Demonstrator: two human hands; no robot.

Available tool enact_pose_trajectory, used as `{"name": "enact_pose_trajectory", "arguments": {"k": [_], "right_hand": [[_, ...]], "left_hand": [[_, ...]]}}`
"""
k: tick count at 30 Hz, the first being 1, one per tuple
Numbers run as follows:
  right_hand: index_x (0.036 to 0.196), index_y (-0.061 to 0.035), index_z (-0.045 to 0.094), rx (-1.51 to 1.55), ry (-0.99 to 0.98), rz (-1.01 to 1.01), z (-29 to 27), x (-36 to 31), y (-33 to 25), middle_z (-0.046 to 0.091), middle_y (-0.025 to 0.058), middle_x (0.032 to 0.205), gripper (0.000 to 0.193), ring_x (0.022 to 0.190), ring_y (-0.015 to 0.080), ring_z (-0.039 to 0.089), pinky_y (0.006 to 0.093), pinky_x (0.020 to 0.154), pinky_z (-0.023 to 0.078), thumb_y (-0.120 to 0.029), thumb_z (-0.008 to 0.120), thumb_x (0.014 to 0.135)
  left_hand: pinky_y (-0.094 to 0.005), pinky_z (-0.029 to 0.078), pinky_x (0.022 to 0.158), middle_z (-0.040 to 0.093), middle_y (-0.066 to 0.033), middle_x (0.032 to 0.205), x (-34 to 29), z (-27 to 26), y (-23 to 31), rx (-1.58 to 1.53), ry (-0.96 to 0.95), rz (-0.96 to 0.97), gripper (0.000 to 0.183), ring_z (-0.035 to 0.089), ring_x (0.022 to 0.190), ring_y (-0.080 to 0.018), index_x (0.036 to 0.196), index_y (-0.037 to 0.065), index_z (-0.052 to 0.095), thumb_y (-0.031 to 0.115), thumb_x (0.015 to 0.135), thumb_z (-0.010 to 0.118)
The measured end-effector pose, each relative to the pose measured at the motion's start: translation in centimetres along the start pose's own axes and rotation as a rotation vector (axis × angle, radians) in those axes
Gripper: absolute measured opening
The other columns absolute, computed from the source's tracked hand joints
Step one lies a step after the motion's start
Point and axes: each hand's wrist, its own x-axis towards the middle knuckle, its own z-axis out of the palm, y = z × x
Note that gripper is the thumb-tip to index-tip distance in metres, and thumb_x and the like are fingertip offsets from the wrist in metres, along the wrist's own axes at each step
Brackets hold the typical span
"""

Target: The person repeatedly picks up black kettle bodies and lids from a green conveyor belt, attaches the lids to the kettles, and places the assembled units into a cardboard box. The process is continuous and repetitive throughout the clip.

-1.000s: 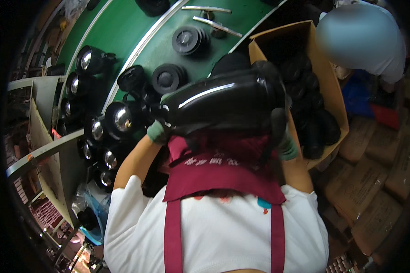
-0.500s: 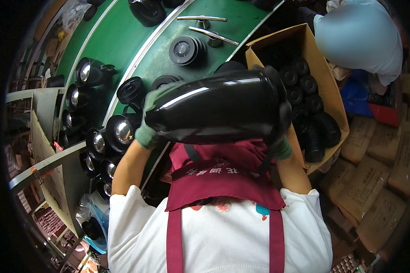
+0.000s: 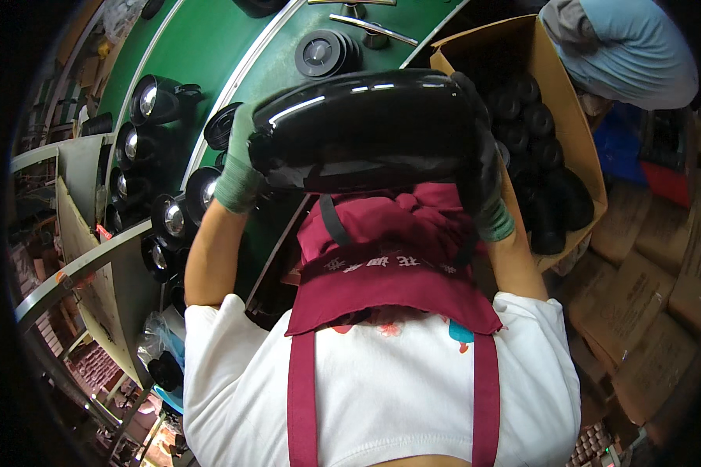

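A large glossy black jug body [image 3: 366, 132] lies sideways between my hands, held up in front of my chest. My left hand [image 3: 240, 159], in a green and grey glove, grips its narrower left end. Around the wider right end wraps my right hand [image 3: 484, 152], in a glove with a dark palm and green cuff. Some fingers of both hands are hidden behind the jug body. Just beyond it on the green work surface stands a stack of black ribbed round lids [image 3: 319, 53].
Black jugs with shiny silver insides [image 3: 146, 101] line the green conveyor [image 3: 202, 54] at left. Metal bar fixtures [image 3: 374, 29] stand at the back. An open carton [image 3: 572, 124] of black round parts is at right, near another person [image 3: 623, 54]. Brown cartons [image 3: 631, 311] cover the lower right.
Both hands have lifted the jug body a little farther from me, and it lies more level. The other person has shifted slightly. The whole view has moved a little.
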Motion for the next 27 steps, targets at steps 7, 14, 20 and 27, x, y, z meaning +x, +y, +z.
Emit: {"name": "enact_pose_trajectory", "arguments": {"k": [7,14,20,27], "right_hand": [[0.147,-0.0018,0.036,-0.080,-0.038,0.050,-0.5,0.4,1.7,0.046,0.0114,0.145,0.051,0.132,0.0210,0.045,0.0333,0.113,0.034,-0.014,0.050,0.100],[0.146,-0.0011,0.037,0.350,-0.278,0.507,-4.2,-0.1,2.8,0.044,0.0123,0.144,0.046,0.128,0.0207,0.047,0.0315,0.113,0.032,-0.011,0.044,0.102],[0.147,-0.0012,0.036,-0.303,0.006,-0.095,1.0,2.2,-5.0,0.039,0.0149,0.150,0.052,0.136,0.0265,0.041,0.0345,0.114,0.031,-0.026,0.044,0.103],[0.146,0.0007,0.036,0.019,-0.137,0.181,-3.0,-0.4,1.2,0.044,0.0159,0.145,0.047,0.135,0.0271,0.042,0.0342,0.115,0.030,-0.014,0.044,0.102]], "left_hand": [[-0.0354,0.053,0.089,0.062,-0.0091,0.125,1.1,0.8,-0.4,0.631,-0.300,0.387,0.054,0.066,0.100,-0.0220,0.123,0.004,0.062,0.017,0.073,0.079],[-0.0327,0.053,0.085,0.070,-0.0133,0.101,1.4,1.9,0.7,0.783,-0.252,0.528,0.053,0.069,0.091,-0.0255,0.115,0.000,0.067,0.014,0.065,0.075],[-0.0332,0.052,0.088,0.070,-0.0142,0.104,0.4,2.3,-0.2,0.571,-0.123,0.339,0.053,0.069,0.094,-0.0244,0.116,-0.001,0.067,0.014,0.065,0.075],[-0.0354,0.052,0.089,0.069,-0.0156,0.107,1.9,0.1,-1.5,0.558,-0.230,0.373,0.056,0.068,0.097,-0.0259,0.121,0.000,0.064,0.014,0.067,0.075]]}}
